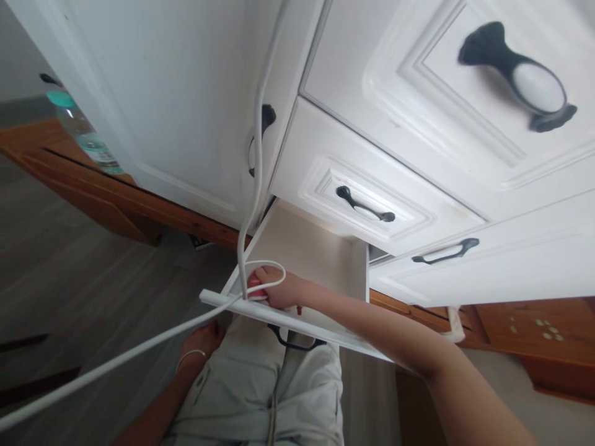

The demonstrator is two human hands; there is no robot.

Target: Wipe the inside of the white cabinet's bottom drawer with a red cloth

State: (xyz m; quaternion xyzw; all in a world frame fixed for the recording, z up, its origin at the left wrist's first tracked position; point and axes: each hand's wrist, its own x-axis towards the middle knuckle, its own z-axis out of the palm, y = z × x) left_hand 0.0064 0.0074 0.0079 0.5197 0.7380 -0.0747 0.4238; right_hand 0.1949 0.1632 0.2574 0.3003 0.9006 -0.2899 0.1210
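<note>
White cable (253, 186) hangs down the cabinet, looping over the right hand (279, 290), whose fingers clamp a red object (255, 284) at the open drawer's (316, 248) front-left corner; left hand (202, 344) rests lower, on the thigh.

Red object (255, 284) mostly behind fingers (274, 291)

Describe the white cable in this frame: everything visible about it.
The white cable is smooth, round and plastic-looking. It hangs down the white cabinet front, past a black door handle, to the front edge of the open bottom drawer. There it loops over the right hand, which reaches into the drawer around something red. From the loop it runs taut toward the lower left, out of frame. Neither end shows.
</note>
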